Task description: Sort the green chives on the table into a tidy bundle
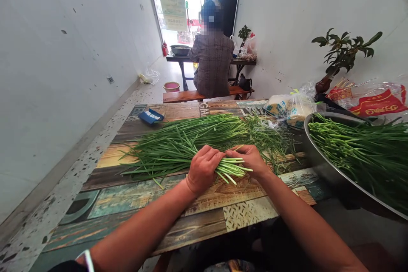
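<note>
My left hand (205,168) is wrapped round a bunch of garlic chives (232,169), whose pale cut ends point to the right while the green blades trail left over the table. Beside those ends, my right hand (250,159) is closed in a pinch, and a thin yellowish strand (238,148) shows at its fingertips. Its thumb and palm are partly hidden. A larger pile of garlic chives (219,125) lies just beyond both hands. Loose trimmings (270,138) are scattered to the right of that pile.
A metal basin (306,129) full of chives stands at the right. Bagged goods (296,108) and a potted plant (331,70) sit behind it. A blue box (151,116) lies at the table's (127,204) far left. Beyond, a person (213,59) sits on a bench (181,96), facing away.
</note>
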### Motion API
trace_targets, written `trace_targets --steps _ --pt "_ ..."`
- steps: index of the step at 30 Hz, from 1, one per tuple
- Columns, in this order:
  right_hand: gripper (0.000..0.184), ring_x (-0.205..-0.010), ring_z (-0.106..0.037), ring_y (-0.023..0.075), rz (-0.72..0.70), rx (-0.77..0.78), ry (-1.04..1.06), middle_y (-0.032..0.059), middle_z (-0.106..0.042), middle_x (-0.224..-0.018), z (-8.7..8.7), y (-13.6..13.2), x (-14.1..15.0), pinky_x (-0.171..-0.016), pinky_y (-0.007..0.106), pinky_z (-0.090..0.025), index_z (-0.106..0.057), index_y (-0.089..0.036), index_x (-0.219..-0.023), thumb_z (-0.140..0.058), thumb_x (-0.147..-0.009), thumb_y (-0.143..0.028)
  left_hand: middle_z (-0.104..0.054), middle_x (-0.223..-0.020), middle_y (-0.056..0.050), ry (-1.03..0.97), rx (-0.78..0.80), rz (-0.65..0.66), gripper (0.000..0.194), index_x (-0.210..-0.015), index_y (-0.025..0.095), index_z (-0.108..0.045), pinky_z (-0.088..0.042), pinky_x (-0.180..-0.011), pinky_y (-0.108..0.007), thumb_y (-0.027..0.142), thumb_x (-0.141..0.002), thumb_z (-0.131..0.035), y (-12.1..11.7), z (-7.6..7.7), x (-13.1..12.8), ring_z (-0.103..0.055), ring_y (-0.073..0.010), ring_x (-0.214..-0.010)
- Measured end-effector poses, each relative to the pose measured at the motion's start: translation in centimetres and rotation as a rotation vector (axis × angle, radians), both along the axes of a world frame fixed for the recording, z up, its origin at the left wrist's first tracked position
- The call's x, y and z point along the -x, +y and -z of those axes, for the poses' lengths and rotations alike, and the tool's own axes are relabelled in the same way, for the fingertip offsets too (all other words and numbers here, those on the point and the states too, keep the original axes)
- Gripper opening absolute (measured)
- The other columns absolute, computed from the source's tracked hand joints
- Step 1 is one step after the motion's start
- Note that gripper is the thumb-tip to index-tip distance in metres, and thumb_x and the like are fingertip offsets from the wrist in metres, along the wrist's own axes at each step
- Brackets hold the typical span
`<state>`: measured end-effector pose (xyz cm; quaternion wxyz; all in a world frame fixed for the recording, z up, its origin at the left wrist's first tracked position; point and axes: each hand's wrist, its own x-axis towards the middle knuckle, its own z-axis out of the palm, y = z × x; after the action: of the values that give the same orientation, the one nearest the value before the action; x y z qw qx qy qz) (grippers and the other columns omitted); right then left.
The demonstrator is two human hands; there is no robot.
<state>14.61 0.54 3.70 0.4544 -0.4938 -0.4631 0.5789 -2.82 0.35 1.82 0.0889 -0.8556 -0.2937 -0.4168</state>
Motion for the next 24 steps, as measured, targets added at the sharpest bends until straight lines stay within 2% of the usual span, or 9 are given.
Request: trace_targets --steps 4,8,11,14,16,18,21,24 --pt "0.03 -0.049 -0.053 0.009 0.047 -0.001 -0.004 0.0 -0.064 -0.058 0.1 0.1 -0.2 -0.048 0.022 -0.041 -0.071 -0.014 -0.067 -0.081 -0.055 -0.04 -0.065 -0.081 -0.007 0.014 -0.037 -0.004 0.017 -0.095 0.014 -0.059 -0.045 -0.068 -0.032 0.017 -0.089 -0.043 0.0 -0.3 0.0 -0.053 -0.0177 -0.071" --pt "0.03 -0.044 -0.046 0.0058 0.082 -0.07 0.042 -0.0016 -0.059 -0.051 -0.2 0.7 -1.5 -0.043 0.02 -0.034 -0.066 -0.014 -0.058 -0.079 -0.057 -0.04 -0.065 -0.082 -0.008 0.022 -0.043 -0.009 0.017 -0.095 0.013 -0.059 -0.046 -0.068 -0.033 0.015 -0.088 -0.044 -0.1 -0.3 0.3 -0.054 -0.0184 -0.072" --pt "0.03 -0.042 -0.043 0.0045 0.212 -0.125 0.163 -0.0029 -0.058 -0.052 -0.6 1.7 -3.6 -0.041 0.019 -0.03 -0.066 -0.015 -0.062 -0.08 -0.055 -0.041 -0.065 -0.083 -0.008 0.009 -0.034 -0.026 0.019 -0.097 0.014 -0.059 -0.047 -0.069 -0.033 0.017 -0.088 -0.043 0.1 -0.3 0.7 -0.055 -0.0189 -0.074" --pt "0.039 -0.037 -0.04 0.0057 0.295 -0.098 0.104 -0.0015 -0.054 -0.045 -0.5 2.2 -5.0 -0.037 0.02 -0.027 -0.061 -0.015 -0.056 -0.073 -0.061 -0.052 -0.065 -0.085 -0.008 -0.019 -0.049 -0.035 0.02 -0.099 0.015 -0.059 -0.047 -0.07 -0.033 0.016 -0.088 -0.042 0.2 -0.1 0.8 -0.055 -0.019 -0.075" --pt "0.051 -0.036 -0.04 0.0074 0.219 -0.067 0.004 0.0002 -0.05 -0.042 -0.3 2.1 -4.8 -0.037 0.022 -0.027 -0.058 -0.015 -0.051 -0.059 -0.07 -0.063 -0.066 -0.085 -0.008 -0.016 -0.056 -0.03 0.021 -0.099 0.014 -0.059 -0.047 -0.069 -0.033 0.014 -0.088 -0.041 0.2 0.0 0.7 -0.055 -0.0188 -0.074" --pt "0.057 -0.038 -0.038 0.0078 0.066 -0.091 -0.114 -0.001 -0.046 -0.041 -0.2 1.7 -3.8 -0.039 0.023 -0.026 -0.057 -0.015 -0.053 -0.048 -0.075 -0.067 -0.066 -0.084 -0.008 0.003 -0.057 -0.027 0.02 -0.099 0.014 -0.058 -0.046 -0.068 -0.033 0.013 -0.088 -0.041 0.2 0.1 0.5 -0.054 -0.0187 -0.073" --pt "0.05 -0.044 -0.03 0.0065 -0.112 -0.222 -0.353 -0.0055 -0.035 -0.045 -0.4 1.3 -2.0 -0.044 0.022 -0.023 -0.048 -0.017 -0.052 -0.054 -0.075 -0.06 -0.065 -0.084 -0.008 0.041 -0.059 -0.017 0.019 -0.098 0.014 -0.058 -0.046 -0.068 -0.033 0.016 -0.089 -0.041 0.0 -0.1 0.3 -0.055 -0.0184 -0.074" --pt "0.048 -0.05 -0.025 0.0064 -0.178 -0.321 -0.483 -0.0057 -0.027 -0.051 -0.6 1.1 -0.9 -0.047 0.022 -0.02 -0.036 -0.018 -0.05 -0.054 -0.078 -0.052 -0.066 -0.085 -0.008 0.063 -0.051 0.006 0.02 -0.098 0.014 -0.058 -0.046 -0.068 -0.033 0.02 -0.091 -0.04 -0.2 -0.3 0.2 -0.055 -0.0182 -0.073"
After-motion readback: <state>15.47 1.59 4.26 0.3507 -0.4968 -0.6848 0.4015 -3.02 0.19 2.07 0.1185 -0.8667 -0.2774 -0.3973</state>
